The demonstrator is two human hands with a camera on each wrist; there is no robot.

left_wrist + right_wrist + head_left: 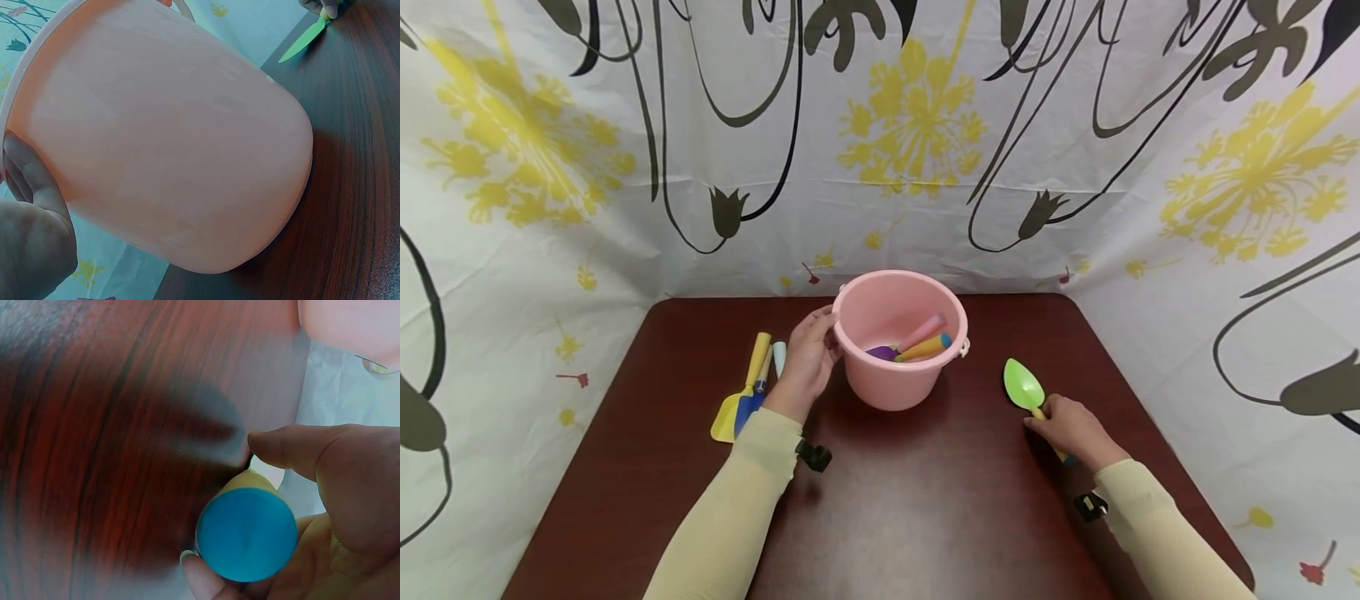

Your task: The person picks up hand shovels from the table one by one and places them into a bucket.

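A pink bucket (891, 387) stands near the back middle of the table, with toy tools inside: a pink handle (922, 332), an orange handle with a blue end (925, 347) and a purple piece (882, 353). My left hand (808, 354) grips the bucket's rim on its left side; the left wrist view shows the fingers (34, 169) at that rim. On the right, my right hand (1075, 429) holds a toy trowel with a green blade (1023, 384) by its yellow handle. The handle's blue end (247, 534) faces the right wrist camera.
Left of the bucket lie a yellow shovel (727, 417), a blue tool (747, 407) and a light-blue handle (779, 357), partly hidden by my left arm. The dark wooden table (925, 517) meets a patterned cloth (880, 233) behind and at both sides.
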